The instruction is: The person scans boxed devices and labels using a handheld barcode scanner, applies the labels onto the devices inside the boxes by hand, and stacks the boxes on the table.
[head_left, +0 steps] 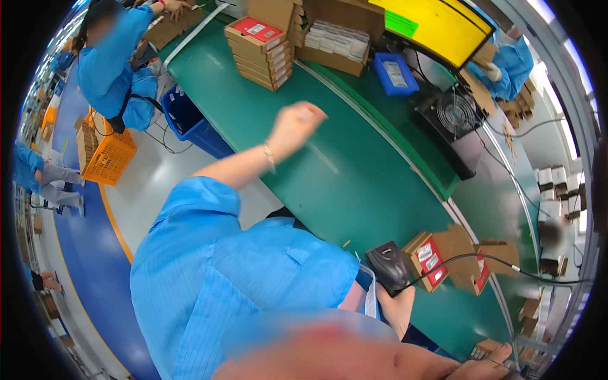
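Observation:
My left hand (294,132) is raised over the green table, its fingers curled in and slightly blurred. Whether anything is inside that fist I cannot make out. Close to my body, my right hand (397,307) grips a black barcode scanner (387,265), whose cable runs off to the right. Beside the scanner stands a small cardboard box with a red and white label (432,261). Another opened cardboard box (465,269) with raised flaps is just past it.
At the table's far end are a stack of flat red-topped boxes (259,47) and an open carton of white packets (335,41). A blue tray (396,74), monitor (443,25) and black fan (455,109) line the right side. Co-workers (114,63) in blue sit nearby.

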The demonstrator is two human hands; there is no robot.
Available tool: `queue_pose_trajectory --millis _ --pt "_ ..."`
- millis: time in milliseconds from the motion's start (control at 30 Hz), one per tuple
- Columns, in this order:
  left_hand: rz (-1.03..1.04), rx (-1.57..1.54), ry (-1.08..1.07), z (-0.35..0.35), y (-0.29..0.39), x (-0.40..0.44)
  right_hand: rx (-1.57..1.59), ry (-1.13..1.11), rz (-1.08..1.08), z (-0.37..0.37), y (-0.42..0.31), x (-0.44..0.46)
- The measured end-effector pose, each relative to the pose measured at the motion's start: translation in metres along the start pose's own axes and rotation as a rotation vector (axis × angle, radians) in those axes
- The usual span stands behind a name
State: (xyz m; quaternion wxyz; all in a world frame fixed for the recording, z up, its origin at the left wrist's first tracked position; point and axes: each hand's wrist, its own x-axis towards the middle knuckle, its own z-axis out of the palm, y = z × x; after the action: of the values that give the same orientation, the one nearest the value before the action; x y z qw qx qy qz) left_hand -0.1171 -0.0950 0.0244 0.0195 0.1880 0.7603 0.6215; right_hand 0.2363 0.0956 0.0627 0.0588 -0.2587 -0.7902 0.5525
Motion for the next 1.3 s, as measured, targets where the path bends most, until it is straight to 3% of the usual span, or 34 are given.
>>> queue_pose_trajectory --millis 133,267,333,533,633,733,867,967,1100,1200,1300 --pt "0.211 0.215 0.646 -0.133 -0.033 0.078 -0.116 -0.050 -0.033 0.012 -0.003 0.025" --pt "0.082 0.437 0.825 -0.205 -0.022 0.141 -0.205 -0.081 0.016 0.021 -0.013 0.041" --pt "-0.047 0.623 0.684 -0.216 -0.020 0.167 -0.192 -0.064 -0.014 0.024 -0.006 0.043" --pt "-0.112 0.864 0.226 -0.246 -0.032 0.224 -0.247 -0.037 0.004 0.021 -0.009 0.041" --pt "0.064 1.110 0.212 -0.242 -0.012 0.210 -0.236 -0.031 0.007 0.019 -0.013 0.040" --pt "0.213 1.148 0.318 -0.237 0.008 0.173 -0.171 -0.034 0.099 0.018 -0.024 0.036" --pt "0.422 1.056 0.444 -0.226 0.023 0.121 -0.037 -0.049 -0.070 0.011 -0.020 0.029" --pt "0.337 0.904 0.352 -0.201 0.045 0.086 0.140 -0.116 -0.063 0.008 -0.027 0.024" --pt "0.149 0.497 0.014 -0.135 0.041 0.038 0.299 -0.079 -0.126 0.010 -0.031 0.013" --pt "0.061 0.331 -0.198 -0.066 0.039 -0.003 0.192 -0.139 -0.209 0.000 -0.034 0.004" --pt "-0.051 0.248 -0.359 -0.014 0.041 -0.027 0.213 -0.048 -0.170 -0.006 -0.032 -0.011"
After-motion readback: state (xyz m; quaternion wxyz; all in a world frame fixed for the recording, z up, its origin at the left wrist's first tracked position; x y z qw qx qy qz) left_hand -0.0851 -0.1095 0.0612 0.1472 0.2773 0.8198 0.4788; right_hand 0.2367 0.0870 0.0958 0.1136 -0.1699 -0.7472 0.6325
